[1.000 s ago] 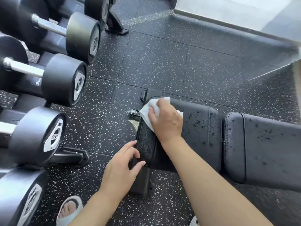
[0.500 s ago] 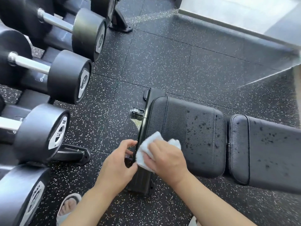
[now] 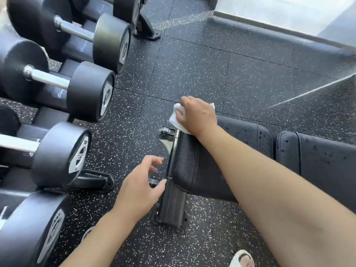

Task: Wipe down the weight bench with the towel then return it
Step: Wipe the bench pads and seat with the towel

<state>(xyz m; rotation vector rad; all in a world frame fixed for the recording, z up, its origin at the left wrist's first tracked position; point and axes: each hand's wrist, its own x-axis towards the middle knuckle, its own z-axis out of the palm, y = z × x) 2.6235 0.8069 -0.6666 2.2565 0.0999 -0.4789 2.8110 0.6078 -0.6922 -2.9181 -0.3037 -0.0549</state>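
The black weight bench lies across the right side, its seat pad (image 3: 208, 170) nearest me and its back pad (image 3: 319, 160) further right, both dotted with dark specks. My right hand (image 3: 198, 114) grips a crumpled white towel (image 3: 175, 117) and presses it on the far left corner of the seat pad. The bench's black metal end bar (image 3: 172, 197) runs along the pad's left edge. My left hand (image 3: 142, 187) hovers beside that bar with fingers spread and relaxed, the thumb tip at the bar, holding nothing.
A rack of large black dumbbells (image 3: 84, 91) fills the left side, and its black foot (image 3: 96, 182) juts out close to my left hand. Speckled rubber floor (image 3: 192, 64) lies beyond the bench. My foot in a white slipper (image 3: 243, 259) stands at the bottom right.
My right hand slid the towel from the pad's near left corner up to its far left corner. My left hand let go of the end bar and opened beside it.
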